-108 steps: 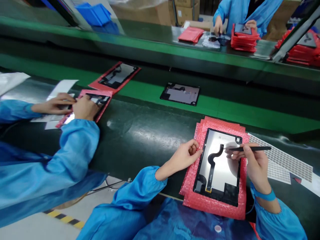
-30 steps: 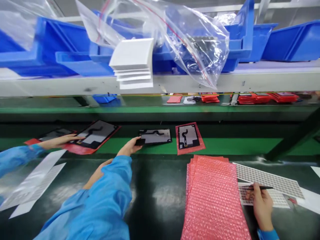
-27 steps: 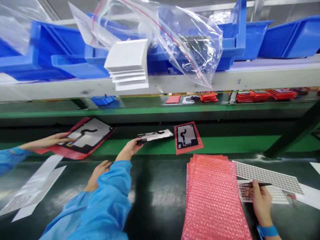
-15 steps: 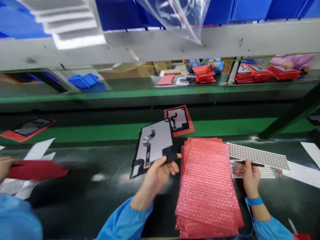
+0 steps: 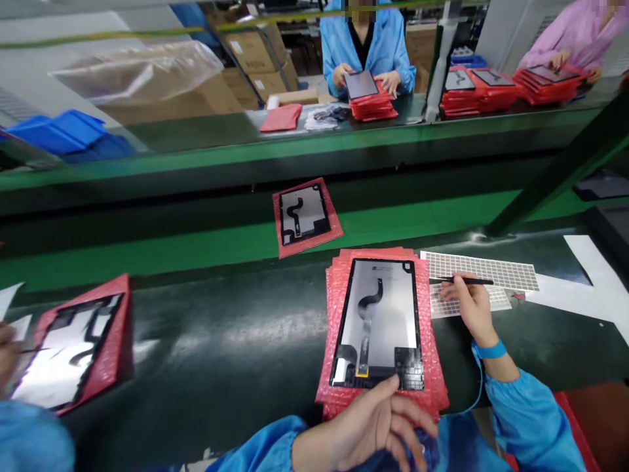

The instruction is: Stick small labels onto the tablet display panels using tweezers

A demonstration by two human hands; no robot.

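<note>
At the lower left edge, a co-worker's hand is beside a shiny screen on a red bag. In the upper middle, a small-looking screen lies on another red bag on the green strip. At the bottom centre, the left hand has its fingers apart, gripping nothing, its thumb at the lower edge of the main screen. The main screen lies flat, black cable upward, on a pile of red bubble bags just right of centre. Farther right, the right hand is closed on black tweezers over gridded sticker sheets.
</note>
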